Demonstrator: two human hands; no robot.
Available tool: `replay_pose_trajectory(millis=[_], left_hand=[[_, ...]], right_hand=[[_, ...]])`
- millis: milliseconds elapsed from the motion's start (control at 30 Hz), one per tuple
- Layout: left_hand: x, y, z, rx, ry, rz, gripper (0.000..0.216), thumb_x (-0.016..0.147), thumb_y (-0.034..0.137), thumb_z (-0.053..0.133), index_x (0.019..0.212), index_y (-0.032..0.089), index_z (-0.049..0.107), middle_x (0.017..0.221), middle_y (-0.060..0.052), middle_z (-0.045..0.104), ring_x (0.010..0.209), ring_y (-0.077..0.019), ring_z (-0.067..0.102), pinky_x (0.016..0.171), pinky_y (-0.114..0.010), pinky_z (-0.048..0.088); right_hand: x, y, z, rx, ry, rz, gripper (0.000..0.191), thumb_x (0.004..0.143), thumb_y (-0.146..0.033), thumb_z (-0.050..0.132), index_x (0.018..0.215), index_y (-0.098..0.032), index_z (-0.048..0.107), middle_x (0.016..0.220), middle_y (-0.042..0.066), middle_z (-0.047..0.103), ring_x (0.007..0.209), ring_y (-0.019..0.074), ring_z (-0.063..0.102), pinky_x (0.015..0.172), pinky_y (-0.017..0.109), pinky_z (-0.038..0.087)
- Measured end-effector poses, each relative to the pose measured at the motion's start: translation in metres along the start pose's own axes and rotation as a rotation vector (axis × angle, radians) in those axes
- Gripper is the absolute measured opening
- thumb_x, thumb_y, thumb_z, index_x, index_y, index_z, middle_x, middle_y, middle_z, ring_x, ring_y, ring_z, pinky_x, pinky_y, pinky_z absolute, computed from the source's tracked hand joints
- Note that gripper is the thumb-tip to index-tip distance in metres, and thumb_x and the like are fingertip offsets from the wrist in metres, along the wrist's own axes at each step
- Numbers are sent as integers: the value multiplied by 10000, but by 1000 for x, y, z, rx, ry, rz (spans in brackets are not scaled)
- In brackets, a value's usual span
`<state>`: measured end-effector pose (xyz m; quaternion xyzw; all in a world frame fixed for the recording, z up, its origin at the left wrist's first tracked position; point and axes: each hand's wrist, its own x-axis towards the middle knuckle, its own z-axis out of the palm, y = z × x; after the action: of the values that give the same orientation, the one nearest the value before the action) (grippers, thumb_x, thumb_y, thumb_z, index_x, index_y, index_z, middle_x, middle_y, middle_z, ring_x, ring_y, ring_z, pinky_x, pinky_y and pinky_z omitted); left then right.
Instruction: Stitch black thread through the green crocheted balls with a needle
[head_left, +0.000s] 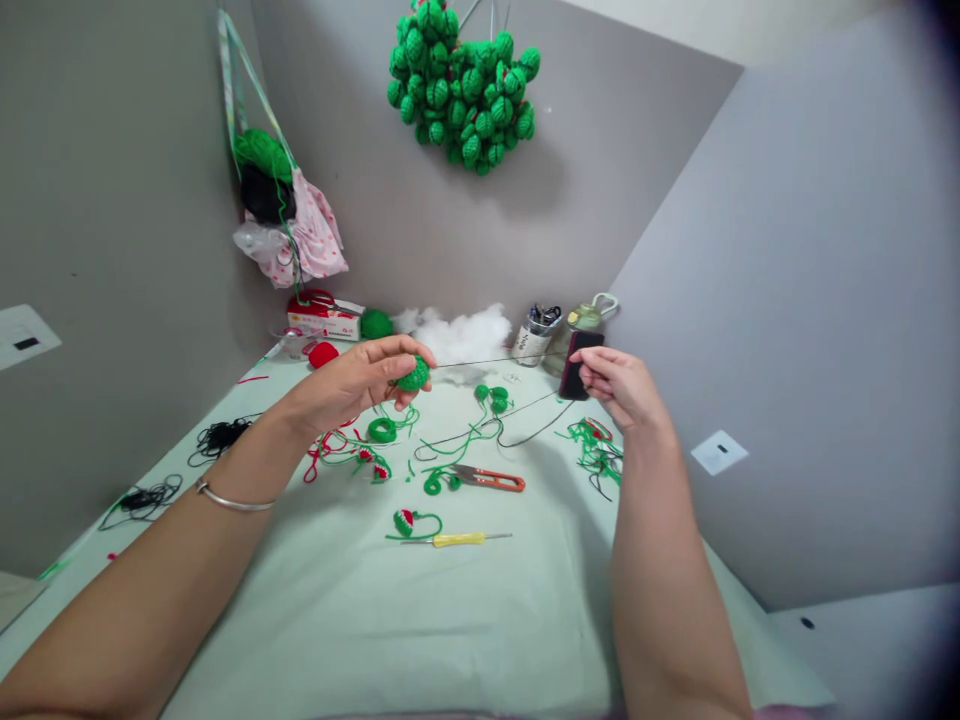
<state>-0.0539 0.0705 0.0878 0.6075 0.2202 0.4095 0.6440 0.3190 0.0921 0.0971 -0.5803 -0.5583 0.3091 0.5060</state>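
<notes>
My left hand (375, 375) is closed on a small green crocheted ball (414, 374), held above the table between thumb and fingers. From the ball a black thread (495, 361) runs taut to my right hand (611, 380), whose fingertips pinch it. Whether a needle is also in that pinch, I cannot tell. A looser black strand hangs below the right hand down to the table. Just behind the right fingers stands a dark phone (576, 368). Below the hands lie orange-handled thread snips (491, 479), a yellow-handled crochet hook (459, 540) and a small red-and-green crocheted piece (404, 522).
Green crocheted pieces (495, 398) and yarn scraps (598, 452) are scattered on the pale green tablecloth (390, 630). White stuffing (469, 332), a pen cup (532, 338) and a bottle (589, 316) stand along the wall. A bunch of green crocheted balls (469, 95) hangs above.
</notes>
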Motion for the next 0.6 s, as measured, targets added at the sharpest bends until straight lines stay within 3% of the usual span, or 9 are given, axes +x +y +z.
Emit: replay_pose_trajectory(millis=[133,200,267,300,367,433,533,600], left_hand=[[-1,-1,0,-23,-23,4,187,880,358,732,1005,219,731,892,-43,652,702,-124,556,597,-226,465],[-1,0,5,-19,-44,-4,179,880,353,733,992,214,735,933,-48,667,692,-114,548,608,-227,472],[-1,0,12,-10,-63,-14,180,877,355,739,982,209,741,984,-56,678,699,-110,554,629,-232,482],[-1,-1,16,-6,-70,-22,181,879,356,739,989,212,745,998,-57,682,713,-112,563,639,-233,486],[0,-3,21,-5,-83,-46,197,894,359,726,1045,235,749,1000,-54,689,738,-117,581,652,-233,491],[1,-6,25,-8,-94,-55,216,907,367,713,1086,254,753,972,-45,690,734,-117,587,645,-229,490],[1,-7,25,4,-98,-42,224,925,389,686,1073,240,765,942,-47,687,699,-115,585,638,-238,494],[0,-5,23,13,-86,-34,232,930,392,678,1079,237,765,988,-56,690,710,-118,593,662,-246,504]], right_hand=[[6,14,-10,-147,141,-11,189,688,-331,684,721,-145,675,599,33,549,541,124,437,492,262,290],[3,9,-7,-218,181,-30,137,659,-246,714,734,-132,705,727,91,653,681,170,538,586,278,379],[-7,-5,7,-241,131,-56,217,667,-220,732,862,-127,746,914,120,720,794,188,586,653,277,421],[-15,-15,17,-232,60,-67,290,691,-240,739,961,-136,754,1002,118,733,797,175,594,647,267,429],[-35,-36,41,-119,-247,-96,459,804,-334,700,1236,-178,687,1213,121,702,742,126,570,567,234,403],[-54,-52,67,10,-519,-106,549,852,-387,685,1364,-208,601,1260,121,678,633,76,486,490,211,342],[-70,-62,93,64,-802,-109,470,888,-417,675,1303,-200,635,976,53,713,578,59,409,467,198,296],[-69,-59,95,76,-874,-106,337,898,-424,669,1104,-161,710,695,-15,616,537,59,369,460,202,261]])
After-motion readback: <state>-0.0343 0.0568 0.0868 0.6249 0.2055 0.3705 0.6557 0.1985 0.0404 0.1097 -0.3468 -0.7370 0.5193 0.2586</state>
